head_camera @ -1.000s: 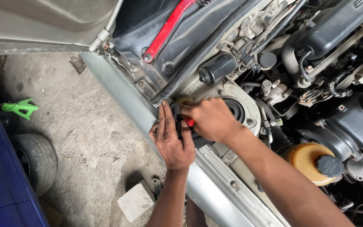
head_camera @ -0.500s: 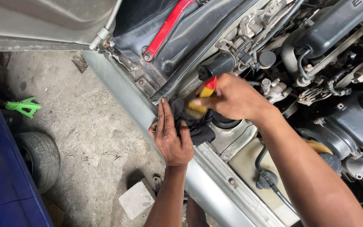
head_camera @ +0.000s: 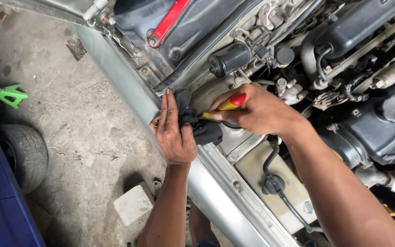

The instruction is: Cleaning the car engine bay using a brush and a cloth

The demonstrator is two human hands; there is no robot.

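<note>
My left hand [head_camera: 174, 132] rests on the silver fender edge [head_camera: 216, 187] of a car and grips a dark rag [head_camera: 202, 128]. My right hand [head_camera: 257, 112] holds a screwdriver with a yellow and red handle [head_camera: 228, 105]; its shaft end points into the rag, and the tip is hidden there. Both hands meet over the round strut mount at the side of the engine bay.
A red bar [head_camera: 168, 20] lies along the cowl at the top. A black cylinder motor [head_camera: 229, 59], hoses and a black engine cover [head_camera: 380, 119] fill the bay. A pale fluid tank [head_camera: 270, 178] sits below my right arm. On the concrete floor: tyre [head_camera: 21, 153], green stand [head_camera: 5, 93], grey block [head_camera: 133, 203].
My right hand lifted from the strut mount with the screwdriver, then came back down to the rag. The left hand stayed on the fender with the rag.
</note>
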